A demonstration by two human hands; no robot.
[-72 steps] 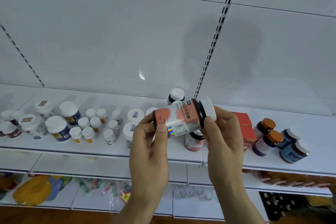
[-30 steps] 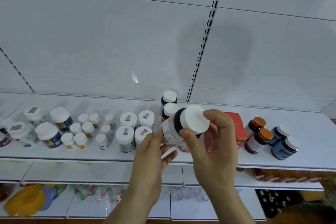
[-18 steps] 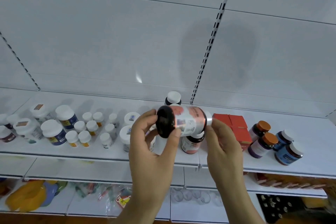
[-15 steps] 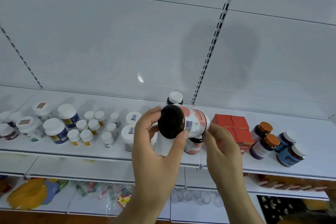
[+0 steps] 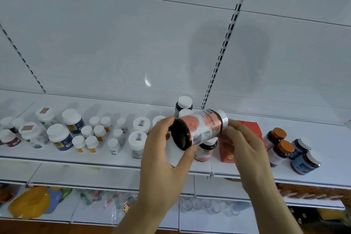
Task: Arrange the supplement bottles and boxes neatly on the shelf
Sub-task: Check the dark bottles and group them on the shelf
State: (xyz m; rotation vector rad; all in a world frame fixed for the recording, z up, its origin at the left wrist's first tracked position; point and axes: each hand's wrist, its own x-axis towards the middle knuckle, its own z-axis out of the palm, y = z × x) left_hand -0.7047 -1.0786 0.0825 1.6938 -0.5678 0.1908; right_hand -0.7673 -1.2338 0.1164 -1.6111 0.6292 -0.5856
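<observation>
In front of the white shelf (image 5: 57,159), at mid-frame, a dark supplement bottle (image 5: 197,130) with a pink-and-white label is held on its side in the air, its black base turned toward the camera at 8 o'clock and its white cap (image 5: 222,119) pointing away at 2 o'clock. The base end is gripped by the left hand (image 5: 163,159), with the thumb curled under the bottle and the fingers wrapped over its far side. The cap end is pinched by the fingertips of the right hand (image 5: 245,150), whose fingers are bent round the neck. Directly behind the held bottle, upright on the shelf, a matching pink-labelled bottle (image 5: 206,151) is partly hidden, and at 12 o'clock from it a dark bottle with a white cap (image 5: 183,103) is seen near the back wall. At 3 o'clock red boxes (image 5: 252,129) are stood just beside the right hand, followed by two purple bottles with orange caps (image 5: 278,138) and two blue bottles with white caps (image 5: 303,156). At 9 o'clock white-capped jars with small square stickers (image 5: 139,137), small white bottles (image 5: 91,141) and larger blue-labelled tubs (image 5: 59,137) are spread along the shelf. A slotted upright (image 5: 226,40) is fixed on the white back panel at 12 o'clock.
</observation>
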